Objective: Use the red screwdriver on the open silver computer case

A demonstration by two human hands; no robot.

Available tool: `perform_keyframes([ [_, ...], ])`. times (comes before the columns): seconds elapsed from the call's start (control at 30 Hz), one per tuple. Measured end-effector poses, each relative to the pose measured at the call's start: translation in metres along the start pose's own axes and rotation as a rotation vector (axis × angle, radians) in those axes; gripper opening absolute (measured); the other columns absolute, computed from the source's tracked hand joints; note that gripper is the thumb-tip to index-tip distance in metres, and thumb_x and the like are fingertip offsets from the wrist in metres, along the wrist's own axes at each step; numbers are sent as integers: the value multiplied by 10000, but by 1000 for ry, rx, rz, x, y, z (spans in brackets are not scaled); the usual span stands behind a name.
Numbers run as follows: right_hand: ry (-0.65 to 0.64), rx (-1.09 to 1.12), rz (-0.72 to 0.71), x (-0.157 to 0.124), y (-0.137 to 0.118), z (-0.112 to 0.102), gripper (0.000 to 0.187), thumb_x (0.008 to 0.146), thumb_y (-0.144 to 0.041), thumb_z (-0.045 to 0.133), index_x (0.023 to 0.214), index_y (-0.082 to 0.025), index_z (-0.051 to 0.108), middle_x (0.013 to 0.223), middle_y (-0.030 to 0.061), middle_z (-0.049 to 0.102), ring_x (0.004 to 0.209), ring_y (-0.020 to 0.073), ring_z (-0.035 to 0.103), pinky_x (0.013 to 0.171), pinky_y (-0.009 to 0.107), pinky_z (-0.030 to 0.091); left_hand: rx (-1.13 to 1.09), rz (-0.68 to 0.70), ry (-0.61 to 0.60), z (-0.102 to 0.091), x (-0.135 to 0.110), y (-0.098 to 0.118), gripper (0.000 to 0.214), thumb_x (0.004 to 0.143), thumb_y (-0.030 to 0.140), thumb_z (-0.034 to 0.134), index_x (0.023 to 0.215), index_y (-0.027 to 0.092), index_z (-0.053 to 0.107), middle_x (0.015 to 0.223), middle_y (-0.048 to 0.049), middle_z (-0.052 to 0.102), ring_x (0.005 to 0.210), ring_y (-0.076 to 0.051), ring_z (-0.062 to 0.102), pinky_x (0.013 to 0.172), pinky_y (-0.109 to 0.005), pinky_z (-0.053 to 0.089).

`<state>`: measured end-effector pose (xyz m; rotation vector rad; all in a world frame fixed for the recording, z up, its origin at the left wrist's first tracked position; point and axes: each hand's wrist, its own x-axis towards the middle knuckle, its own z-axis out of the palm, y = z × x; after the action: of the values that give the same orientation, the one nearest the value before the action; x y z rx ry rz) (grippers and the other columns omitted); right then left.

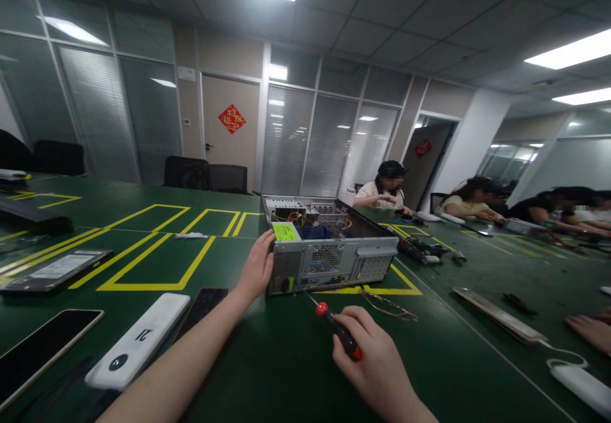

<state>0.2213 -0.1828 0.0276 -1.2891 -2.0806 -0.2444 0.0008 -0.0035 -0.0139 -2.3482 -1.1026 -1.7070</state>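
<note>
From where I stand, the person's left hand [258,267] lies flat and open against the near left side of the computer case [329,251], fingers stretched up along the metal and gripping nothing. The case lies on its side with its top open, so coloured wiring shows inside. The right hand [377,353] is closed around a screwdriver [337,331] with a red and black handle. Its thin shaft runs forward and left from the fist to the case's rear panel, low down; I cannot tell whether the tip sits in a screw. Just beyond the right hand a pair of glasses [386,305] rests on the green table [286,372]. Beside the left forearm lie a dark phone [203,305] and a white device [138,340]. Well off to the right of the right hand, another person's hand [592,331] rests on the table.
</note>
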Motion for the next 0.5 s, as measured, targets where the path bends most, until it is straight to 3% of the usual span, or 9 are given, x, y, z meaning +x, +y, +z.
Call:
perform_keyframes([
  [0.2, -85, -14, -1, -18, 18, 18, 270, 771, -133, 507, 1030, -185, 563, 1007, 73, 605, 818, 168, 620, 694, 301, 545, 3, 1, -1, -2, 0, 2, 434, 927, 263, 294, 1356, 196, 303, 1398, -119, 369, 1318, -222, 330, 1084, -470, 297],
  [0.5, -122, -5, 46, -15, 12, 17, 241, 786, -138, 507, 1018, -172, 563, 1010, 75, 594, 824, 165, 610, 697, 296, 541, 10, -2, -6, -3, 1, 4, 431, 925, 255, 297, 1351, 190, 307, 1398, -118, 372, 1316, -219, 332, 1087, -452, 297],
])
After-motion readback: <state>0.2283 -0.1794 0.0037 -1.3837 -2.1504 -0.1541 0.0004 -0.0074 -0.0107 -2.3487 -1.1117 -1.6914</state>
